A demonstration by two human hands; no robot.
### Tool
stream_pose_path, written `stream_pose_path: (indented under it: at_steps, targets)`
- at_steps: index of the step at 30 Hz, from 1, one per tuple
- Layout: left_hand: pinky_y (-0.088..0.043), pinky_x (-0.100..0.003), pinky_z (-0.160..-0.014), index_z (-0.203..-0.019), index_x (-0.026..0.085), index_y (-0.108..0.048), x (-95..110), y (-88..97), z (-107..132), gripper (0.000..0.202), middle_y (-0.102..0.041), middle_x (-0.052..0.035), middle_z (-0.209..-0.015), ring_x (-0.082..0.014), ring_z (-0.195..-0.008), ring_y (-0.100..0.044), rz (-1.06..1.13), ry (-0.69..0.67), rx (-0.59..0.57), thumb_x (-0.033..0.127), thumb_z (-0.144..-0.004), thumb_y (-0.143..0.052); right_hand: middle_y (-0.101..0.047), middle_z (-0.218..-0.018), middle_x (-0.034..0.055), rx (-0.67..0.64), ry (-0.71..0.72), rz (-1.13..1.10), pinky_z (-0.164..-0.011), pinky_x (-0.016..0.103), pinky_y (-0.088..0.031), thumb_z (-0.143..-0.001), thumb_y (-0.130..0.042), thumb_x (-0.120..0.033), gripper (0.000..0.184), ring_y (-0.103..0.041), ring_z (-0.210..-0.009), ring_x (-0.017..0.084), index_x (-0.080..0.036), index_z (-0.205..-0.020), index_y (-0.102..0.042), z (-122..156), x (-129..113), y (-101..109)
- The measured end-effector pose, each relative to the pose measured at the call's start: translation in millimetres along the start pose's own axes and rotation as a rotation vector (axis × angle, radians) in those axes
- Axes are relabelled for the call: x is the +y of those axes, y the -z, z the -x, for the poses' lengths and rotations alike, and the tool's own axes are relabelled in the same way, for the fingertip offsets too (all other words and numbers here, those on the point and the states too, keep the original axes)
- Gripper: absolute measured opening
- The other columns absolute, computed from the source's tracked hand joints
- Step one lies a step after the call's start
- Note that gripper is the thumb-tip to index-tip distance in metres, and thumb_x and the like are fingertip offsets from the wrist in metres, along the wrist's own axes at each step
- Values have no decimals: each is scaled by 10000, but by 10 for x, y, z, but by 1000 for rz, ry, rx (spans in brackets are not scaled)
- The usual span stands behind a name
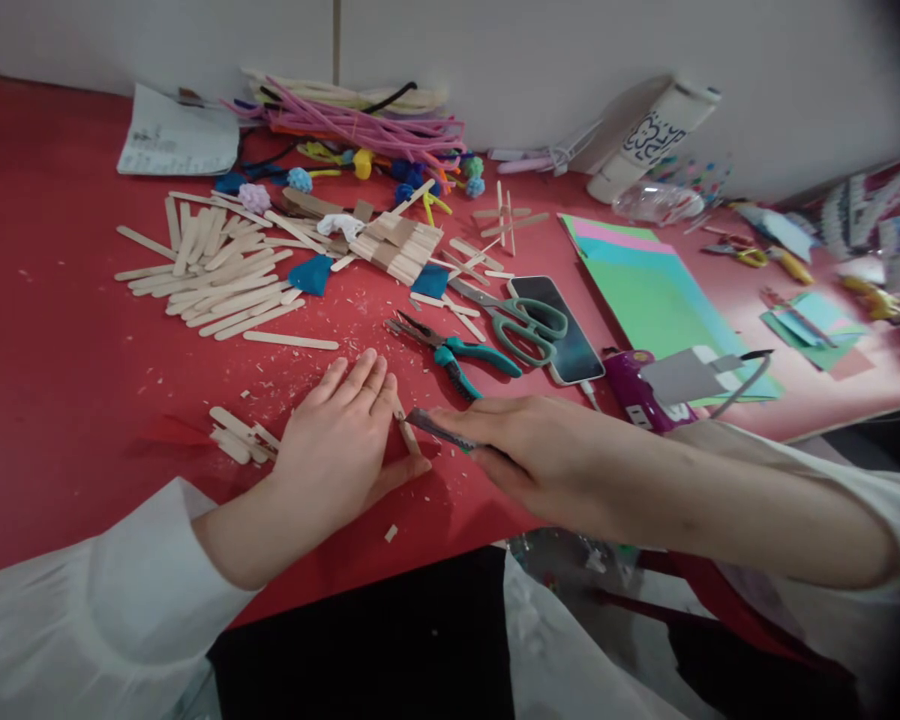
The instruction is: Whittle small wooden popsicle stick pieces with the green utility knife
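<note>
Handwork on the near side of teal-handled metal pliers (pixel 461 350)

Between our two hands, just nearer to us than the pliers, a pale flat wooden stick (pixel 411 440) lies at the red tabletop (pixel 60 340). Our left hand (pixel 341 430), to the near left of the pliers, is laid palm down with its fingers straight; it holds the stick, the thumb at the near end and the index finger beside the far end. Our right hand (pixel 532 445), to the near right of the pliers, is clenched on a slim grey cutter-like tool (pixel 441 430). Its tip points at the stick, but we cannot tell whether they touch.

Just beyond the pliers, to their right, we see scissors with grey-green handles (pixel 534 352), overlapping a dark-screened phone (pixel 574 345). Well to the left of the pliers spreads a heap of loose pale wooden sticks (pixel 229 275). Straight beyond the pliers sits a flat panel of joined wooden sticks (pixel 401 250), and far beyond them a bundle of pink fuzzy stems (pixel 375 135).
</note>
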State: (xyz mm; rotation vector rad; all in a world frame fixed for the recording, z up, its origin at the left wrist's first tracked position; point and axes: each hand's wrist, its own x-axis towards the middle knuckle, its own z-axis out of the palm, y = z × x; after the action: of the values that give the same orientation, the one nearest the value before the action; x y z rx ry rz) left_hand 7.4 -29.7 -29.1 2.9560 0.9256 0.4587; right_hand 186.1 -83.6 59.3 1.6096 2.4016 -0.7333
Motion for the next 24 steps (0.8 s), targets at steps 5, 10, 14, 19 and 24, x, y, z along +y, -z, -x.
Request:
stream_pose_path:
  at_steps: [5,10,14,19,24]
  targets:
    - [-360,-459,-1026,-1164,-41,-568,0,5,-4,756,-536,-249,-1254,-335,-1211,-480,-6,-5,9,610,-792,-468,-675,-1067,78,-4,6,17,-754,303,-499,-780,-434,-34,490,-645,-877,191,-163,-1241,-539,-5,-8,-1]
    - [-368,-471,-1012,-1171,-6,-575,2,26,-28,717,-544,-238,-1250,-333,-1226,-465,20,11,-17,598,-834,-386,-703,-945,62,-35,-51,101,-685,270,-494,-740,-466,-31,499,-659,-809,184,-169,-1211,-558,-40,-65,27]
    - [-365,-464,-1014,-1170,-7,-574,8,27,-37,722,-538,-240,-1256,-331,-1225,-467,22,22,-42,603,-822,-411,-703,-880,56,-96,-88,139,-626,249,-482,-727,-488,-23,458,-665,-768,182,-171,-1147,-597,-103,-112,76]
    - [-362,-442,-1023,-1151,-15,-585,10,22,-35,693,-542,-241,-1247,-316,-1215,-481,5,21,-38,575,-824,-427,-693,-920,97,-187,-89,167,-627,268,-490,-714,-520,-15,399,-665,-793,206,-125,-1084,-622,-150,-188,114]
    - [-366,-438,-1024,-1138,-27,-590,9,20,-35,666,-560,-236,-1228,-315,-1211,-485,-9,5,-32,542,-827,-439,-692,-930,153,-250,-23,367,-547,277,-483,-640,-576,2,503,-672,-729,235,-56,-1139,-589,-163,-302,123]
